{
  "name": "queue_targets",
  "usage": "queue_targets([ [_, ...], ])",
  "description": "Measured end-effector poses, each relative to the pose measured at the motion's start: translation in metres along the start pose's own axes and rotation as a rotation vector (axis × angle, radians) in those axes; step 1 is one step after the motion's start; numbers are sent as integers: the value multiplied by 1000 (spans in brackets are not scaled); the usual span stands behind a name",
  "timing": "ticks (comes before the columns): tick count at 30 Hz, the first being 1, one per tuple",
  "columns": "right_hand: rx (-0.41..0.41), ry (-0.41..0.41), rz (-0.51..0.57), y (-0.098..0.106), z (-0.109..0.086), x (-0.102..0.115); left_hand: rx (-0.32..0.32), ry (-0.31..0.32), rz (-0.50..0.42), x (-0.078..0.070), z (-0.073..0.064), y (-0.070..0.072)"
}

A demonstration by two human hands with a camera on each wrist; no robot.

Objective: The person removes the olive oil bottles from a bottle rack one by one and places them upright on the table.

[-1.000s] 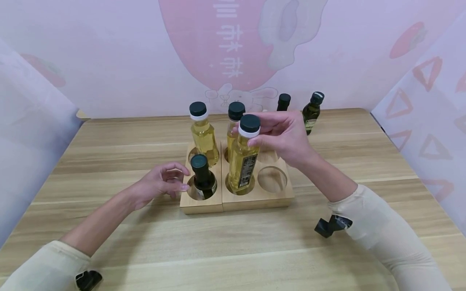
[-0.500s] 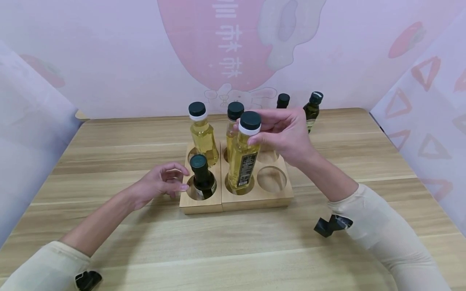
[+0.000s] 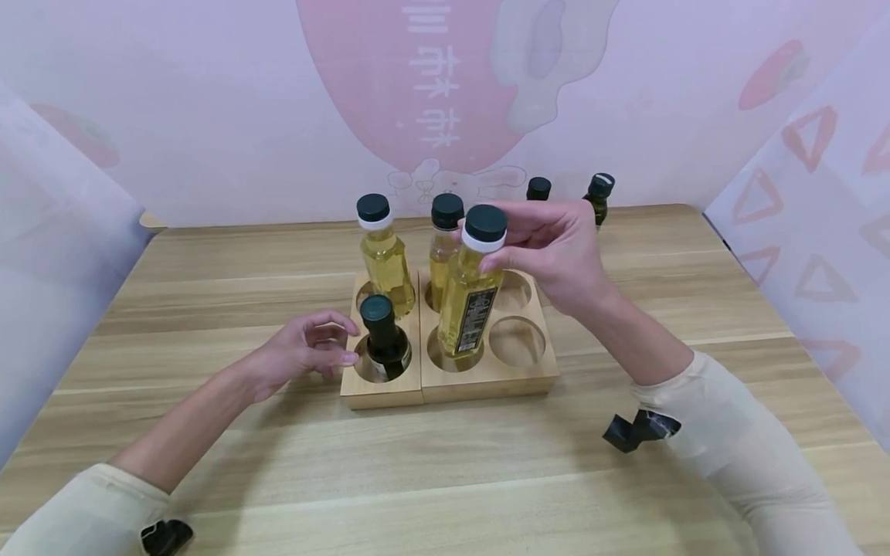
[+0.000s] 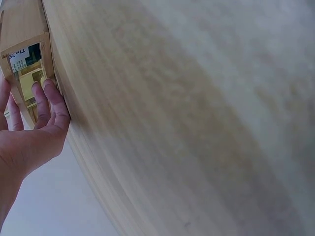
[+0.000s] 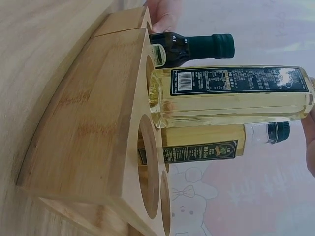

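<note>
My right hand (image 3: 556, 251) pinches a clear bottle of yellow oil (image 3: 467, 313) by its neck, just under the dark cap. The bottle leans slightly, its base at the mouth of the front middle hole in a wooden bottle rack (image 3: 490, 384). In the right wrist view the base of the oil bottle (image 5: 236, 96) appears level with the rack's top. At the rack's left end, the fingers of my left hand (image 3: 306, 351) are loosely bent against its side. Nearest that hand, a dark green bottle (image 3: 386, 340) stands in the front left hole.
Two more yellow oil bottles stand in the back row, one at left (image 3: 389, 270) and one in the middle (image 3: 442, 255), partly covered. Behind my right hand are two dark bottles, one (image 3: 538, 189) mostly hidden, the other (image 3: 599, 193) farther right. The rack's right holes (image 3: 518, 342) hold nothing.
My right hand has risen slightly and shifted a little right with the oil bottle, whose base has come up somewhat in the hole. The left hand has stayed in place.
</note>
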State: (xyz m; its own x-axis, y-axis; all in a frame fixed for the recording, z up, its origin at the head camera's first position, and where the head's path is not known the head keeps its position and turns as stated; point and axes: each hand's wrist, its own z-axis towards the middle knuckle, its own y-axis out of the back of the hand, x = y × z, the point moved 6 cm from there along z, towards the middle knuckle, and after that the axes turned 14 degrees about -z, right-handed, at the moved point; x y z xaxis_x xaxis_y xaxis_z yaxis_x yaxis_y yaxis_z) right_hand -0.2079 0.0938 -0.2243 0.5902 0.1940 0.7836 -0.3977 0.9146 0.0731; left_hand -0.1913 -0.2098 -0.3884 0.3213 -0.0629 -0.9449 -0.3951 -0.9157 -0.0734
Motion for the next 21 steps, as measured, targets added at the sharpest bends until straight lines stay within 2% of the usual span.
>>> queue_targets([
  [7, -5, 32, -28, 4, 2, 3, 5, 1, 3, -1, -1, 1],
  [13, -31, 13, -44, 12, 4, 2, 7, 0, 1, -2, 1, 1],
  [21, -75, 31, -21, 23, 5, 0, 8, 8, 0, -1, 0, 0],
])
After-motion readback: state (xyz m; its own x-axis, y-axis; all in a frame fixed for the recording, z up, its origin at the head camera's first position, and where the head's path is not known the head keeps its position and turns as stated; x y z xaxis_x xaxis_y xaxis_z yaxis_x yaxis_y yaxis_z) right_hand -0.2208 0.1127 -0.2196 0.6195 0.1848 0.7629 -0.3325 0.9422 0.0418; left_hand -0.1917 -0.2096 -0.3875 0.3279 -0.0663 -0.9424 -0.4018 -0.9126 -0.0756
